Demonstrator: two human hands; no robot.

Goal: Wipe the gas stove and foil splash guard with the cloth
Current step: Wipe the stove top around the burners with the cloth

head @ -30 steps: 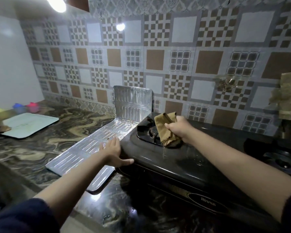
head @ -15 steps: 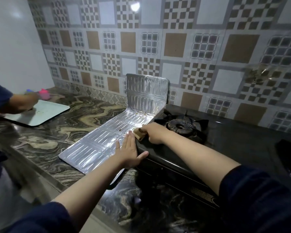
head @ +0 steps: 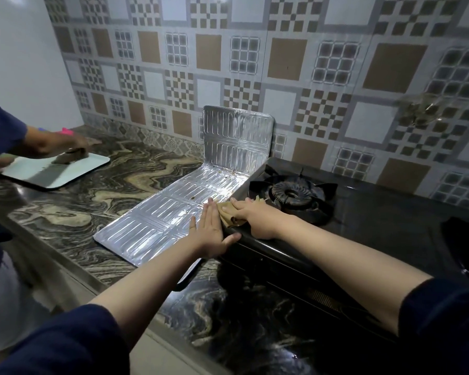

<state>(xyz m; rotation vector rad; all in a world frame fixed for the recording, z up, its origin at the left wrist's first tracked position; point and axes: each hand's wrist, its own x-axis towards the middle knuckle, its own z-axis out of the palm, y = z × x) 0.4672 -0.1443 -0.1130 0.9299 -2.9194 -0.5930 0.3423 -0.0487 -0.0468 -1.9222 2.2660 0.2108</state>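
Tan folded cloth (head: pixel 228 213) lies under the right hand (head: pixel 255 216), whose fingers press it flat onto the near left edge of the black gas stove (head: pixel 363 220); I cannot tell whether the thumb hooks round it. Just left, the left hand (head: pixel 210 232) lies flat with straight fingers, palm on the silver ribbed foil splash guard (head: pixel 157 223) and thumb against the stove's left rim. Part of the guard lies flat on the counter left of the stove, and its far panel stands upright against the wall. Right of the cloth sits the dark ring burner (head: pixel 293 192) under its black pan support. Far left, another person's hand (head: pixel 65 146) holds a dark cloth (head: pixel 69 158) on a pale rectangular tray (head: pixel 65 174). All rests on a swirled brown and black marble counter (head: pixel 92 196), backed by wall tiles (head: pixel 282 63) patterned in brown, white and grey squares.
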